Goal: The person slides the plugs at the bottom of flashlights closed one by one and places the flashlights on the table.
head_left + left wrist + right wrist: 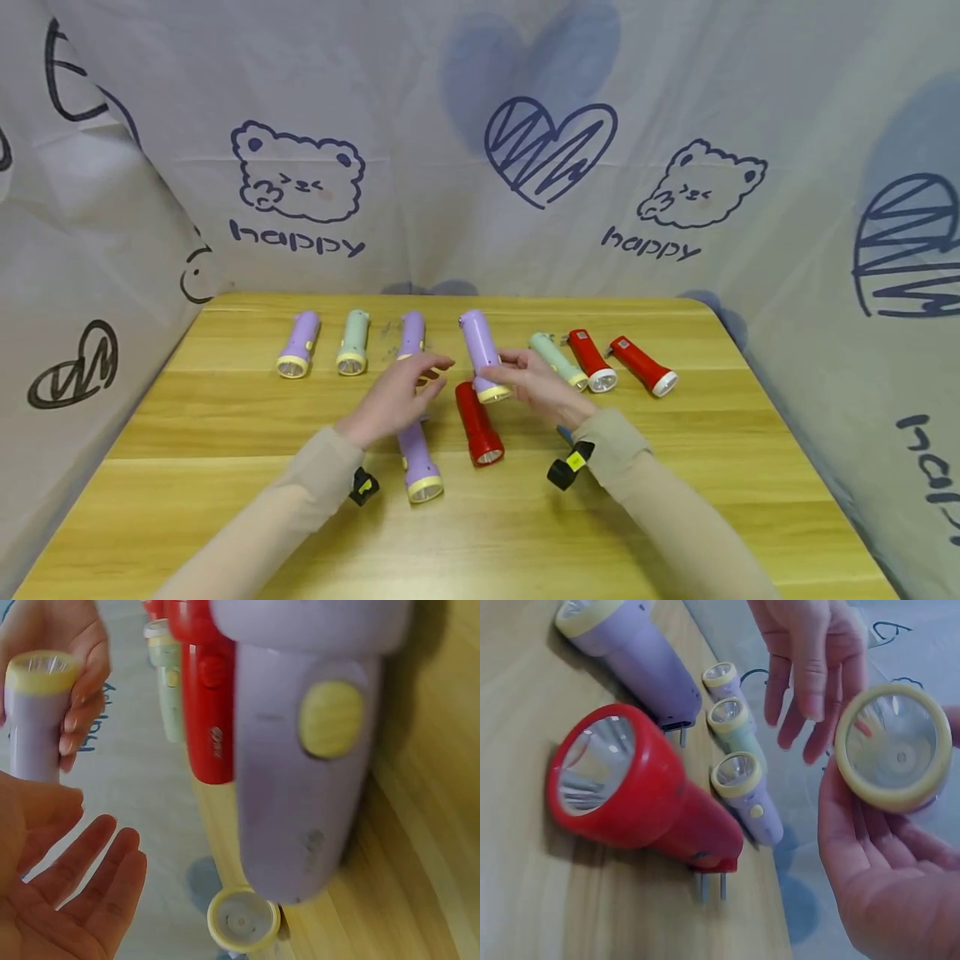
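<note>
My right hand [538, 385] grips a purple flashlight [478, 340] near its pale yellow head, raised above the table with its lens toward me. In the right wrist view the held flashlight's yellow rim [845, 750] faces the camera. My left hand [397, 398] hovers to the left of it, fingers loosely spread and holding nothing. Beneath that hand lies another purple flashlight [415, 454], partly covered by it. A red flashlight [477, 421] lies between the hands; two metal prongs [713, 886] stick out of its tail. Behind the left hand is a further purple flashlight [412, 332], its head mostly hidden.
On the wooden table [525, 542], a purple flashlight [300, 340] and a mint green one [353, 340] lie at back left. At back right are a mint green flashlight [555, 358] and two red ones, the inner [589, 357] and outer [640, 362]. Printed cloth [420, 208] hangs behind.
</note>
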Available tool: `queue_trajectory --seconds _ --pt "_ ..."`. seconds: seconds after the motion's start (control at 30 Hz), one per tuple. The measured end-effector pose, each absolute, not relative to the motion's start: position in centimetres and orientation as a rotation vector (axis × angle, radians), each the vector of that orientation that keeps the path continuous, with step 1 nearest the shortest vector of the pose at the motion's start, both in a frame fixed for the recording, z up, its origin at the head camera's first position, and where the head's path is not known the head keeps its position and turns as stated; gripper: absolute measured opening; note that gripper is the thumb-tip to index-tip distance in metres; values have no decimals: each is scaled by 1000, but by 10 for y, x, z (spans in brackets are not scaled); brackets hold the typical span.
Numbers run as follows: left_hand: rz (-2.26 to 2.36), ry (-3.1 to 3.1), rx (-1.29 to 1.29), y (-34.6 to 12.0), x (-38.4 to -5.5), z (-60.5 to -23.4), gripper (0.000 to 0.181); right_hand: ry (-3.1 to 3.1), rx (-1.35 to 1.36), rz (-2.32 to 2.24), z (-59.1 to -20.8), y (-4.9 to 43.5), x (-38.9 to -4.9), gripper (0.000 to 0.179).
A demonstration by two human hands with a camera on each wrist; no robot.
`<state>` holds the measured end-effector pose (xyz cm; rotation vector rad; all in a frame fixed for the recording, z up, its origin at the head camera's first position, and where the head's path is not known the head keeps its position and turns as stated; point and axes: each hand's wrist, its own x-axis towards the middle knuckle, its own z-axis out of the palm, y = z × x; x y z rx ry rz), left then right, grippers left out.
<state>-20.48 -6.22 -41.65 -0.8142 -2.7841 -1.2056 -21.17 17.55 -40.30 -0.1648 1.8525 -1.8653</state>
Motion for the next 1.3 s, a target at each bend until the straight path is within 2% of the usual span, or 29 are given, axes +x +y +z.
queue_trajectory --seconds 0.37,0.7,1.3 --pt "-833 -2852 -875 -78 -198 -428 42 1887 35 -1951 -398 156 -244 57" --pt "-810 -2907 -861 -88 -193 -444 55 1892 185 -1980 -403 144 -269 58" --pt "-751 -2911 -843 -90 -189 -452 55 2012 246 -1837 -435 143 -295 58"
